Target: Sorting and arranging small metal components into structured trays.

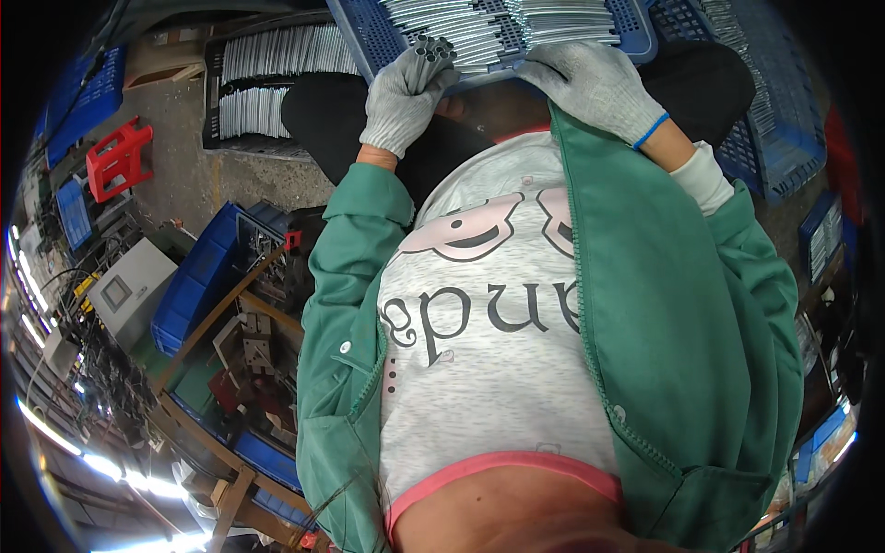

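Observation:
My left hand (401, 106), in a grey-white knit glove, is closed around a bundle of thin metal tubes (433, 50), whose round open ends point up. A blue plastic crate (636, 28) stands just past my hands, with rows of shiny metal tubes (572, 20) lying in it. At the crate's near rim is my right hand (595, 88), gloved the same way with a blue cuff edge. Its fingers are bent and pressed together, pointing left; whatever lies under them is hidden.
Left of the crate, a dark tray (212, 111) holds more rows of tubes. Another blue crate (784, 152) with tubes stands at the right. A red plastic stool (120, 158) is on the floor at left, near a blue bin (189, 286) and a grey control box (129, 286).

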`<action>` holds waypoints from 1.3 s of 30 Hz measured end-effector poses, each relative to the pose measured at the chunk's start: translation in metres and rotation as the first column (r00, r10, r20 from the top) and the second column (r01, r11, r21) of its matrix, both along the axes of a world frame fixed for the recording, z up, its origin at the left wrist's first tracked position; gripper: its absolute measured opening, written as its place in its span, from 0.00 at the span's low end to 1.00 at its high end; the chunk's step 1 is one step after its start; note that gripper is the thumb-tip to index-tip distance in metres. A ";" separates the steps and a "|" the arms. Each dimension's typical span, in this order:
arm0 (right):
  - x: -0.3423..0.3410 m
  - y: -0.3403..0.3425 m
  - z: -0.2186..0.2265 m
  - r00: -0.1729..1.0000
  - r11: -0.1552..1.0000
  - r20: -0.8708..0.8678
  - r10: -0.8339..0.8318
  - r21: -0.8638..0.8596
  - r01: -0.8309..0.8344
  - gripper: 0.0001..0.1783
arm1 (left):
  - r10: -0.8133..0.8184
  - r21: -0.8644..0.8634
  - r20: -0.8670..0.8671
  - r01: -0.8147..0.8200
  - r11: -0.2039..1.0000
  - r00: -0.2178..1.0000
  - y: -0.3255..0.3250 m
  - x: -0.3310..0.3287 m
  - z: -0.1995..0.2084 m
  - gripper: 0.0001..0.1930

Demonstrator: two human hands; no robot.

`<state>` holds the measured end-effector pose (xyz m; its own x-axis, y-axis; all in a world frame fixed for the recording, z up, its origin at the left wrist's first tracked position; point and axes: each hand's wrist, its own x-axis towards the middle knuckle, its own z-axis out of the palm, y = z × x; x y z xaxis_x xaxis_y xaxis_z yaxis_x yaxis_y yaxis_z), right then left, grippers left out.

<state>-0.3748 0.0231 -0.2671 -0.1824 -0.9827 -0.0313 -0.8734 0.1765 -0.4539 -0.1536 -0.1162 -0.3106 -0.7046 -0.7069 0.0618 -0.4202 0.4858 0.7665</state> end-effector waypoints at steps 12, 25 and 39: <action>0.006 -0.004 0.007 0.996 0.993 -0.038 0.085 0.087 -0.082 0.17 | -0.009 -0.047 -0.004 0.009 0.999 1.000 0.008 0.000 0.001 0.09; 0.003 -0.006 0.001 0.998 0.994 -0.039 0.051 0.097 -0.047 0.17 | -0.071 -0.345 -0.057 0.047 0.937 0.996 0.007 0.005 -0.006 0.04; 0.005 -0.005 -0.003 0.992 0.986 0.056 0.117 0.113 -0.123 0.19 | -0.012 -0.352 -0.088 -0.019 0.936 0.996 0.005 0.006 -0.020 0.02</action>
<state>-0.3702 0.0177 -0.2705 -0.0587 -0.9866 -0.1525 -0.8685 0.1258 -0.4795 -0.1471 -0.1110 -0.3304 -0.6829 -0.6311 0.3680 -0.3617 0.7298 0.5802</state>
